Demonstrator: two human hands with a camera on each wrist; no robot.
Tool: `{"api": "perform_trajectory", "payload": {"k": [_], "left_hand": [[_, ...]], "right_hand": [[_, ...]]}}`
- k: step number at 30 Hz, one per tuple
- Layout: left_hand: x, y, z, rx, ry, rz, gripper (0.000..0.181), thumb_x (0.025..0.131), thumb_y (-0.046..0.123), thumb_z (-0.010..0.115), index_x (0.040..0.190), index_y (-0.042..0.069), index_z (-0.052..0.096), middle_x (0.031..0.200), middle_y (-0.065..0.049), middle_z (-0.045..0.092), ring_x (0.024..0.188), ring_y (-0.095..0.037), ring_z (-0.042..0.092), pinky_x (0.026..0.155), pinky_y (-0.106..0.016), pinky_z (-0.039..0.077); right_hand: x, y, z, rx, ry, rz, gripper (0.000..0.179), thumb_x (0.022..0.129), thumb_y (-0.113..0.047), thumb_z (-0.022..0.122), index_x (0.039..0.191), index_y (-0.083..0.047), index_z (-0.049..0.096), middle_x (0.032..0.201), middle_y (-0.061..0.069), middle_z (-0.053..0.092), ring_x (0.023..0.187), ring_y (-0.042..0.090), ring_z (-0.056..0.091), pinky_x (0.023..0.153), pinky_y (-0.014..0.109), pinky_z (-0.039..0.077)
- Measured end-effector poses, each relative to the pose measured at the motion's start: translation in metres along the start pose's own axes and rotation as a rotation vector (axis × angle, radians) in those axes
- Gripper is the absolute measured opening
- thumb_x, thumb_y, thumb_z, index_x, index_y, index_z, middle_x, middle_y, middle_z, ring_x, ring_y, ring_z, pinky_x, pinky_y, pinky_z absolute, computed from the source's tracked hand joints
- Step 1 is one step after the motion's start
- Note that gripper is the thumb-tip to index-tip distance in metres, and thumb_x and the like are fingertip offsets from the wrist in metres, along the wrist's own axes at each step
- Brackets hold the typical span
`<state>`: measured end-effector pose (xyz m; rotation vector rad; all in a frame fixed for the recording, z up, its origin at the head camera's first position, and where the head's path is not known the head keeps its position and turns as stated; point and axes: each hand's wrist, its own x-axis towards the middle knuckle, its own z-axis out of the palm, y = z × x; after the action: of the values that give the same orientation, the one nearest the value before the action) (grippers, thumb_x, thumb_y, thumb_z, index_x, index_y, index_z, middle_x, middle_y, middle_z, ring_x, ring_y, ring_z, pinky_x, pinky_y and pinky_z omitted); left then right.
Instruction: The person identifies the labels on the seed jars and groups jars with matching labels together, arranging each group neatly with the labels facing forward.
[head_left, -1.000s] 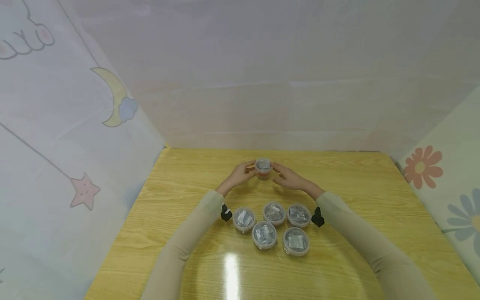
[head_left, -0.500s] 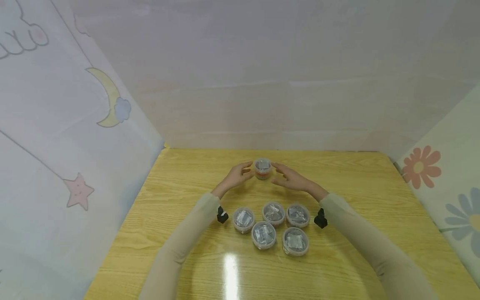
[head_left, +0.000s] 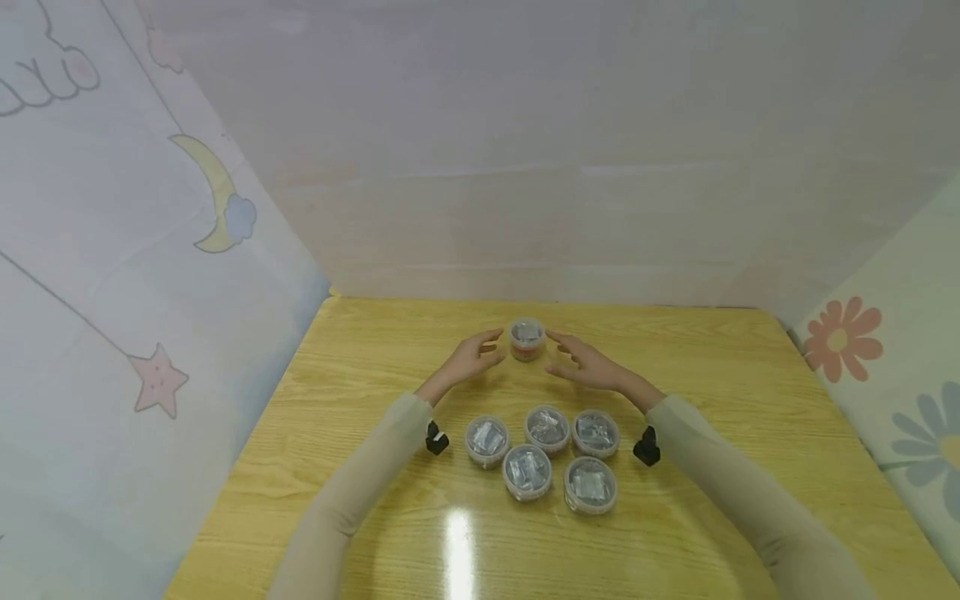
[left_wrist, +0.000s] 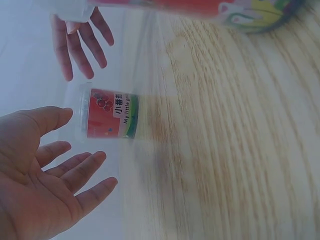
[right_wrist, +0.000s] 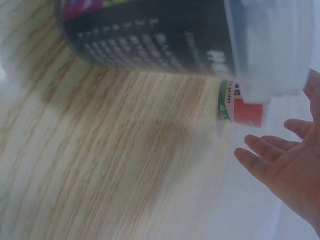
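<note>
A small clear-lidded tub point(head_left: 527, 340) with a red label, tomatoes printed on it, stands upright near the back of the wooden table. My left hand point(head_left: 472, 356) is just to its left, fingers loosely spread and holding nothing. On the other side, my right hand point(head_left: 588, 363) is spread the same way, its fingertips close to the rim. In the left wrist view the tub point(left_wrist: 112, 113) shows a gap from the left hand point(left_wrist: 55, 170). The right wrist view has the right hand point(right_wrist: 292, 155) beside the tub point(right_wrist: 242, 105), which a nearer tub partly hides.
Several similar lidded tubs stand grouped in front of the hands, among them a left one point(head_left: 487, 441), a middle one point(head_left: 527, 472) and a front right one point(head_left: 591, 485). Packets show through their lids. A printed cloth wall point(head_left: 525, 233) rises behind the wooden table point(head_left: 360, 350).
Both hands have drawn outward from the back tub, left hand to the left and right hand to the right. The tub stays in place, and the front tubs have not moved.
</note>
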<state>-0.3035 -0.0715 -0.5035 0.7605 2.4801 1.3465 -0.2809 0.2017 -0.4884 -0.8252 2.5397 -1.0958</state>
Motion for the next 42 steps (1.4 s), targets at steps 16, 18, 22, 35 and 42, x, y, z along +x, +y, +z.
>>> {"api": "perform_trajectory", "payload": {"k": [16,18,22,35,42], "left_hand": [[-0.014,0.002,0.000,-0.019,-0.032,0.030,0.059,0.094,0.014,0.056,0.144,0.001,0.028,0.139,-0.025,0.039,0.123,-0.043,0.044,0.101,-0.050,0.040],[-0.015,0.003,0.001,-0.020,-0.039,0.039,0.060,0.093,0.015,0.057,0.144,0.001,0.029,0.139,-0.026,0.039,0.123,-0.042,0.045,0.100,-0.050,0.041],[-0.017,0.004,0.003,-0.016,-0.049,0.048,0.059,0.093,0.016,0.058,0.144,0.003,0.030,0.138,-0.024,0.041,0.122,-0.040,0.047,0.100,-0.047,0.042],[-0.022,0.003,0.002,0.002,-0.191,0.092,0.061,0.094,0.028,0.055,0.144,0.004,0.029,0.143,-0.018,0.038,0.126,-0.032,0.044,0.104,-0.050,0.037],[-0.025,0.007,0.000,-0.016,-0.224,0.141,0.060,0.094,0.027,0.055,0.144,0.004,0.030,0.146,-0.016,0.035,0.127,-0.034,0.043,0.105,-0.045,0.037]], "right_hand": [[-0.010,-0.008,0.004,-0.036,-0.046,-0.014,0.068,0.093,-0.037,0.055,0.147,-0.009,0.024,0.147,0.019,0.028,0.129,0.041,0.037,0.097,0.063,0.035],[-0.012,-0.009,0.006,-0.045,-0.049,-0.027,0.065,0.093,-0.033,0.056,0.146,-0.008,0.027,0.146,0.020,0.031,0.128,0.041,0.038,0.097,0.062,0.036],[-0.016,-0.011,0.009,-0.057,-0.062,-0.048,0.062,0.094,-0.028,0.057,0.144,-0.005,0.030,0.144,0.021,0.034,0.127,0.041,0.039,0.100,0.058,0.037],[-0.027,-0.025,0.010,-0.022,-0.083,-0.049,0.066,0.093,-0.038,0.055,0.145,-0.008,0.029,0.145,0.022,0.031,0.128,0.041,0.037,0.101,0.058,0.035],[-0.029,-0.023,0.009,-0.030,-0.071,-0.071,0.067,0.093,-0.039,0.055,0.144,-0.004,0.031,0.143,0.021,0.034,0.127,0.041,0.039,0.100,0.059,0.036]]}}
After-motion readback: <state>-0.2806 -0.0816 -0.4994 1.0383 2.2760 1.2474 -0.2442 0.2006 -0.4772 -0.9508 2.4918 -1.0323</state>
